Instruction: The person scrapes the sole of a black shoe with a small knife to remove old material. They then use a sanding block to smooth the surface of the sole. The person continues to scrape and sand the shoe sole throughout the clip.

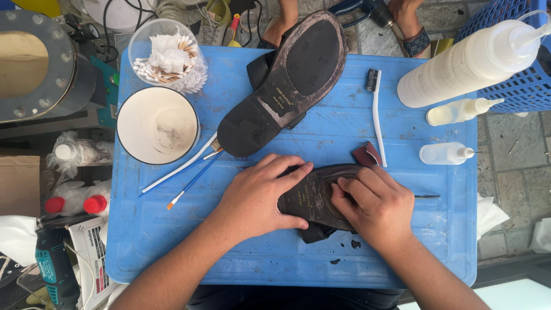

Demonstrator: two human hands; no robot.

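Under both hands lies a dark brown sole (313, 198) on a scuffed blue tray (413, 252). Beyond the grip, another sole (287, 86) looks black, perhaps dusty grey; beside it, a white cup (158, 125).

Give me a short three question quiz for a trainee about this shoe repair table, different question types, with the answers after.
1. True or false: both hands rest on the dark shoe lying sole up on the blue table.
2. Multiple choice: what fills the clear cup at the back left? A) nails B) cotton swabs C) water
3. Fill in: the white-handled brush lies just to the ___ of the second shoe.

Key
1. True: the left hand presses on one end, and the right hand works at the sole with its fingertips.
2. B
3. right
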